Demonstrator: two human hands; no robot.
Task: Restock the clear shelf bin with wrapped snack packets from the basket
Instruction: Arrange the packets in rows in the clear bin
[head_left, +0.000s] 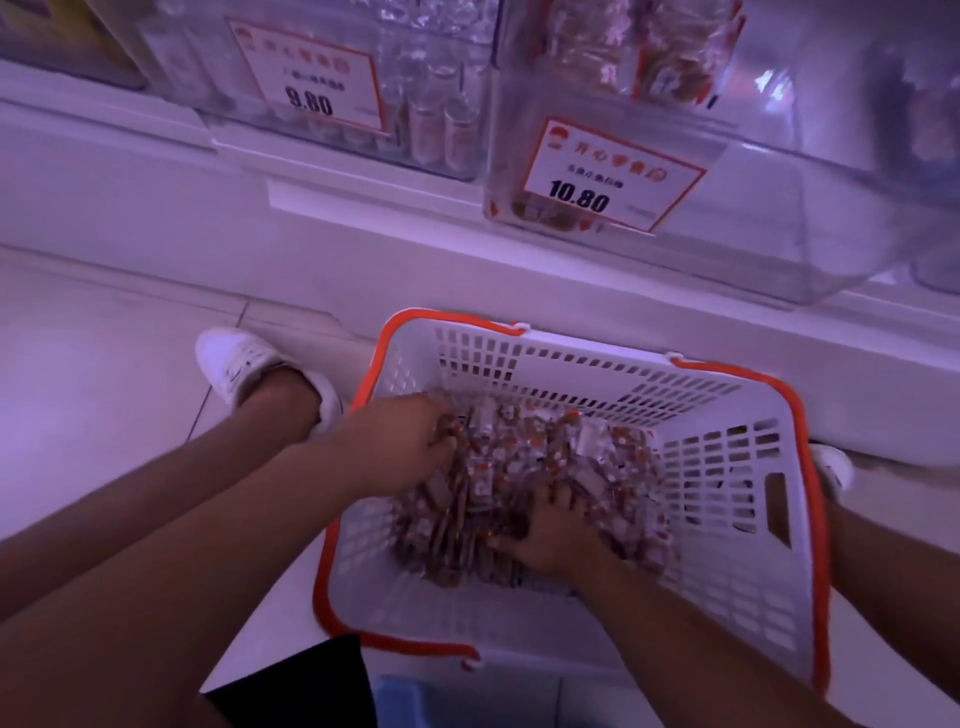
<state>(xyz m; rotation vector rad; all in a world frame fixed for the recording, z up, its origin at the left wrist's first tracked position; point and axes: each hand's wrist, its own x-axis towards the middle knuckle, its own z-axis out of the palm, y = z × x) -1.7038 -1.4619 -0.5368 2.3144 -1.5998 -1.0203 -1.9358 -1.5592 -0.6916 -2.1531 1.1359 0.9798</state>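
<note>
Shop floor | white basket (727, 587), red-white snack packets (524, 467) | left hand (400, 441), right hand (550, 535) gripping packets

Head camera, looking steeply down, close over basket (727, 545)

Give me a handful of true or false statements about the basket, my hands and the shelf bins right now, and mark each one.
1. Both hands are down in the basket among the snack packets. True: the left hand and right hand are both dug into the pile.
2. The basket has blue handles. False: they are orange.
3. The price tag on the nearer clear bin reads 10.80. True.
4. The basket sits on the shelf. False: it is on the floor below the bins.
5. A white shoe lies left of the basket. True.
</note>
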